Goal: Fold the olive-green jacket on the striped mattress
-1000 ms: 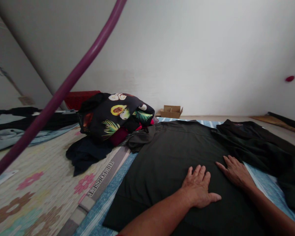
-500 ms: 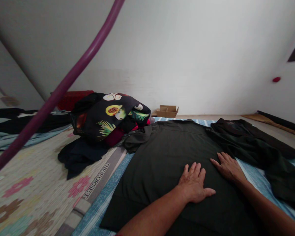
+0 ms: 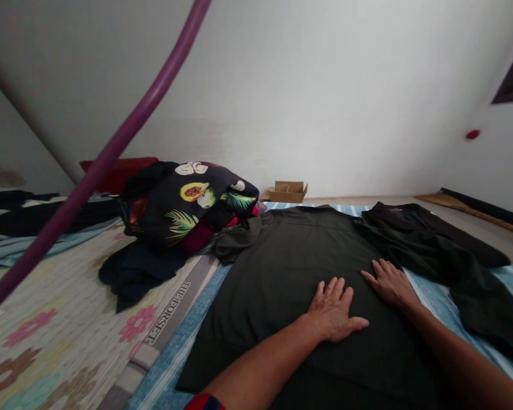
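A dark green long-sleeved shirt (image 3: 277, 273) is spread out on a blue and white striped cloth (image 3: 205, 310), its collar end towards the wall. My left hand (image 3: 334, 310) lies flat on the middle of the shirt, fingers spread, palm down. To its right, my right hand (image 3: 391, 283) rests palm down near the shirt's right side edge, fingers stretched out. Neither hand grips the fabric. The right sleeve (image 3: 474, 285) stretches out beside my right forearm. The left sleeve lies bunched near the clothes pile.
A heap of clothes with a fruit-print black garment (image 3: 192, 199) sits on the left over a flowered mat (image 3: 68, 307). Behind stands a small cardboard box (image 3: 287, 192) by the wall. A folded dark garment (image 3: 444, 233) lies back right. A purple tube (image 3: 123, 131) crosses the upper left.
The view has shifted slightly, so things sit a little further left. Both hands stay flat on the shirt, with almost no movement over it.
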Action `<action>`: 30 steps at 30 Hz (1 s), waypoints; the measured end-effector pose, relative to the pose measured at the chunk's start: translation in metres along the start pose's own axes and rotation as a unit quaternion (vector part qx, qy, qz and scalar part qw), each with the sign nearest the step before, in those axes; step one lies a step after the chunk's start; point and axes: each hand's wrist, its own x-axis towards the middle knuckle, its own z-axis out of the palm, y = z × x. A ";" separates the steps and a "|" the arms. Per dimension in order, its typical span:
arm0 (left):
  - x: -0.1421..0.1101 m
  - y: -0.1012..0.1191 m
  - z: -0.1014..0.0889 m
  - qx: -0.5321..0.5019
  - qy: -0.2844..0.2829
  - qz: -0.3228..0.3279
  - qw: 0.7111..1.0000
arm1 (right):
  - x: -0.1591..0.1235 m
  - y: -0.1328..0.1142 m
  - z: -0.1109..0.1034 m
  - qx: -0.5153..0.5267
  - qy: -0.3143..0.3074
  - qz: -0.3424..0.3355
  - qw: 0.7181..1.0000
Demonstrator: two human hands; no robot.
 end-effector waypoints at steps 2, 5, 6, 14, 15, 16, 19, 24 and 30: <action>-0.009 -0.002 -0.006 0.002 0.000 0.008 1.000 | -0.001 0.000 -0.001 0.000 -0.003 -0.004 1.000; -0.030 -0.010 -0.016 0.023 0.011 -0.007 1.000 | -0.002 -0.001 -0.004 0.006 -0.011 0.006 1.000; -0.039 -0.014 -0.019 0.033 0.020 -0.028 0.999 | -0.002 -0.002 -0.005 0.011 -0.015 0.011 1.000; -0.114 -0.063 -0.034 0.121 0.102 -0.262 0.952 | 0.002 -0.004 -0.011 0.029 -0.033 0.034 0.998; -0.121 -0.069 -0.034 0.127 0.104 -0.282 0.945 | 0.002 -0.004 -0.011 0.030 -0.033 0.036 0.998; -0.128 -0.074 -0.033 0.132 0.104 -0.298 0.940 | 0.003 -0.004 -0.011 0.032 -0.034 0.038 0.998; -0.142 -0.086 -0.027 0.149 0.103 -0.313 0.933 | 0.002 -0.004 -0.012 0.037 -0.035 0.039 0.998; -0.145 -0.096 -0.020 0.175 0.119 -0.295 0.932 | 0.002 -0.007 -0.017 0.049 -0.034 0.046 0.997; -0.142 -0.096 -0.022 0.192 0.112 -0.294 0.930 | 0.003 -0.010 -0.020 0.058 -0.037 0.058 0.996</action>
